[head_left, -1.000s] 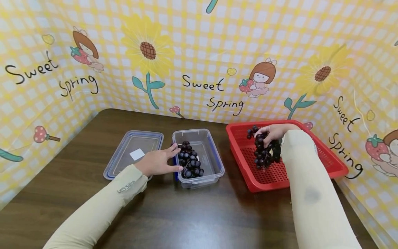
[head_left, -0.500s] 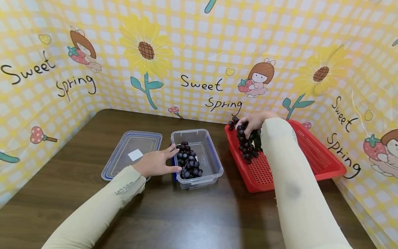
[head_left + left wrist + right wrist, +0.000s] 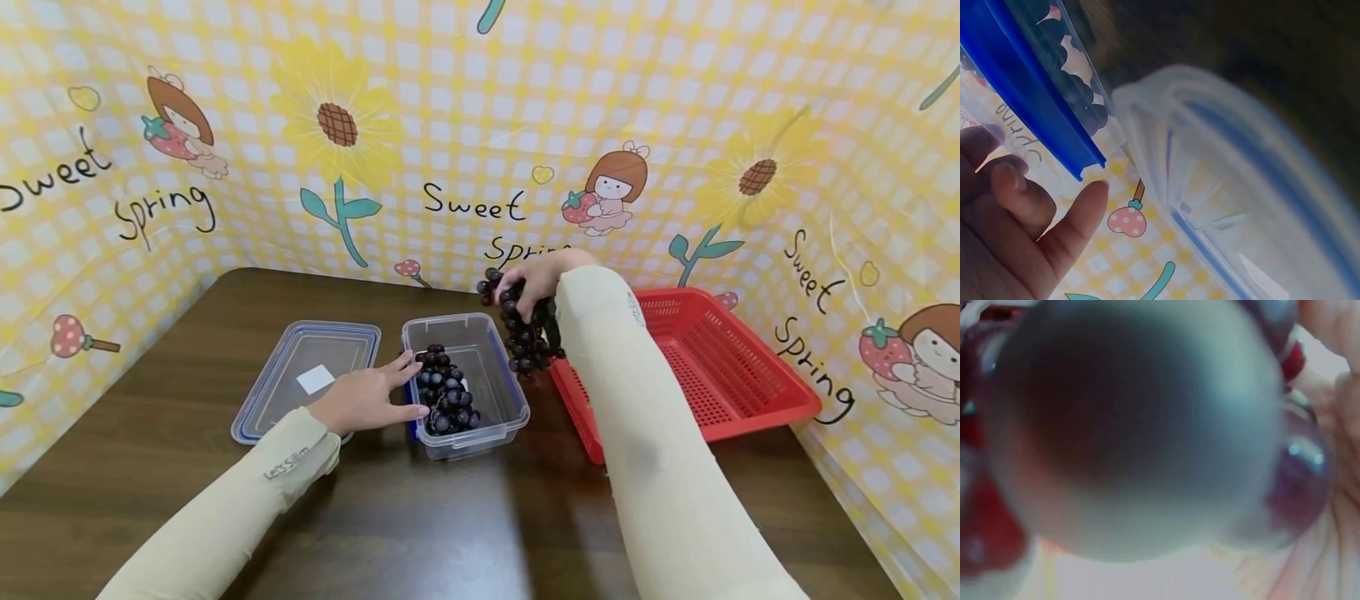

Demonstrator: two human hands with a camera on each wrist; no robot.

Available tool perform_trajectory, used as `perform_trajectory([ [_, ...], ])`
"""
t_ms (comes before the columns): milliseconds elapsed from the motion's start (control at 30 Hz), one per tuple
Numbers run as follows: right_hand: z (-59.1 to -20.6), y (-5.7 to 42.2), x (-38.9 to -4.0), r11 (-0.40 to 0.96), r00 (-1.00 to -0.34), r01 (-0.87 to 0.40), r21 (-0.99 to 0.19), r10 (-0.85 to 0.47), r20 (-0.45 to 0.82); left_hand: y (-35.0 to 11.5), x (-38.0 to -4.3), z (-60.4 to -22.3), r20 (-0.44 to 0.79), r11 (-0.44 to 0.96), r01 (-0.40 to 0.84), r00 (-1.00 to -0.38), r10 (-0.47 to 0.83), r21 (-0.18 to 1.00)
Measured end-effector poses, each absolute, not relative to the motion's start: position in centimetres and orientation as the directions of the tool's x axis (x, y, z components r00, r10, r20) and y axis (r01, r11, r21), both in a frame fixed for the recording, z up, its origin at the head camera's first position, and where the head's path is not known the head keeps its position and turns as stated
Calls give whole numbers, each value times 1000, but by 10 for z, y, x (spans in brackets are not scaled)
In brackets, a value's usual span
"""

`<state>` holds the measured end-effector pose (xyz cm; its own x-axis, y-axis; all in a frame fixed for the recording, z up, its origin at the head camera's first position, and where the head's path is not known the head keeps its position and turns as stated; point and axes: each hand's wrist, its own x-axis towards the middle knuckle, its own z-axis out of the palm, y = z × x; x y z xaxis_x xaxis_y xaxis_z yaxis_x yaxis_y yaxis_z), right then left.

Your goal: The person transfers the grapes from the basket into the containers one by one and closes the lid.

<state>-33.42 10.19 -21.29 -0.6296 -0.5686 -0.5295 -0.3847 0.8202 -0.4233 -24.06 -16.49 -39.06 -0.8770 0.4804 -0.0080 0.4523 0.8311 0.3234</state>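
Observation:
My right hand (image 3: 542, 279) grips a bunch of dark grapes (image 3: 528, 346) from above. The bunch hangs between the plastic box and the red basket, over the basket's left edge. In the right wrist view blurred grapes (image 3: 1135, 431) fill the picture. My left hand (image 3: 360, 400) rests at the left side of the clear box (image 3: 517, 404), fingers extended and tips at its rim. Inside that box another bunch of grapes (image 3: 447, 392) lies along the left half. The left wrist view shows the box's blue clip (image 3: 1035, 94) near my fingers.
A clear lid with a blue seal (image 3: 277, 404) lies left of the box, partly behind my left hand. The red basket (image 3: 757, 379) stands at the right, partly hidden by my right sleeve. A yellow checked cloth (image 3: 450, 108) rises behind the brown table (image 3: 420, 533).
My right hand has lifted the bunch of grapes out of the red basket and carried it left toward the box. The left hand stays at the box's side.

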Motion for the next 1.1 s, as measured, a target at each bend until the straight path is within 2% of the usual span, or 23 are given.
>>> perform_trajectory([
  [67,-215,95,-333,825,-635,-378,-421,-561,-530,-165,-240,-389,-4,832,457,-876,483,315],
  [267,-228,79,-334,812,-638,-277,-514,-556,-534,-164,-239,-386,-9,836,460,-875,485,299],
  [400,-239,72,-332,808,-650,-284,-516,-558,-516,-164,-239,-386,-10,837,460,-875,484,295],
  [500,-249,68,-331,793,-643,-291,-535,-576,-504,-164,-239,-387,-8,839,456,-877,480,297],
  [667,-266,62,-330,775,-622,-233,-587,-583,-522,-165,-239,-387,-13,842,446,-882,472,303],
  [1100,-286,56,-327,812,-638,-248,-528,-547,-542,-164,-239,-385,-37,842,442,-879,475,308],
])
